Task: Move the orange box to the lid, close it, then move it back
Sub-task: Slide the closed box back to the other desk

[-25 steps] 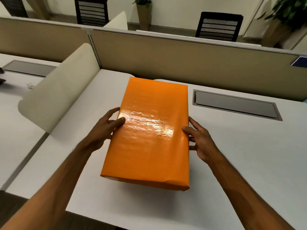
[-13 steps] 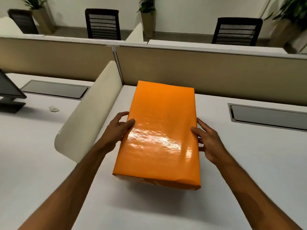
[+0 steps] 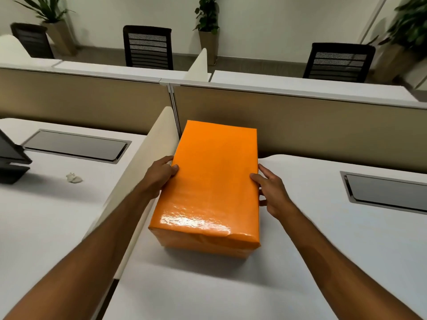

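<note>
The white desk (image 3: 323,262) fills most of the view, and behind it a long beige partition (image 3: 300,125) runs from left to right. A cream divider panel (image 3: 147,162) with a rounded top stands along the left edge of the desk and separates it from the neighbour desk (image 3: 41,215). The orange box (image 3: 212,181) is in the middle, with its lid on, its long side pointing away from the person and its far end near the partition; its glossy top reflects the light close to the near edge, and the wrapping is a little wrinkled on the near face. Whether its bottom rests on the desk or is slightly above it, I cannot tell. The left hand (image 3: 159,176) grips the left long side of the box, with the thumb on the top edge and the fingers down the side. The right hand (image 3: 271,192) presses on the right long side in the same way, fingers spread. A grey cable tray (image 3: 388,195) is sunk in the desk to the right, well apart from the box. On the neighbour desk lies a small crumpled paper (image 3: 74,178).
</note>
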`<state>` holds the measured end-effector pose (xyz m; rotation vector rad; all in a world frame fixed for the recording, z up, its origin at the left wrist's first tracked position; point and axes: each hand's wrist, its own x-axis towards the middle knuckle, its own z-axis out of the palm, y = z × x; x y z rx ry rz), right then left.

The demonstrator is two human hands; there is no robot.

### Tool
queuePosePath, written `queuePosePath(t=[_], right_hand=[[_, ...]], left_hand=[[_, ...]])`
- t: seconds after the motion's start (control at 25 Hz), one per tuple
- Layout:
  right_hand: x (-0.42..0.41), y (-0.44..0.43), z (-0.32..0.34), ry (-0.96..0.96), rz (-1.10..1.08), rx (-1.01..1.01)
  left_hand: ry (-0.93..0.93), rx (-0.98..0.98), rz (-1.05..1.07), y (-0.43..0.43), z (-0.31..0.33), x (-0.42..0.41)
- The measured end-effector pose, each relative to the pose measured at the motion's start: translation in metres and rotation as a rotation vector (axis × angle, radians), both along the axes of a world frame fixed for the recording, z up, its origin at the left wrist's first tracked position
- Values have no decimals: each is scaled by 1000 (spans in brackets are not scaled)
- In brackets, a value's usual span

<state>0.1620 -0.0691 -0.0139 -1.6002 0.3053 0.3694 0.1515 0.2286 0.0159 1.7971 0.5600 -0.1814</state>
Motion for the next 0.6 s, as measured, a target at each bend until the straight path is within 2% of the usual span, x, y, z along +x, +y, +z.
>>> queuePosePath(t=[0.4,0.6], right_hand=[[46,29,-12,-48,32,-64],[50,29,-10,-78,78,-134]], left_hand=[[27,6,24,25,-8,48],[39,91,-22,28,-5,51]])
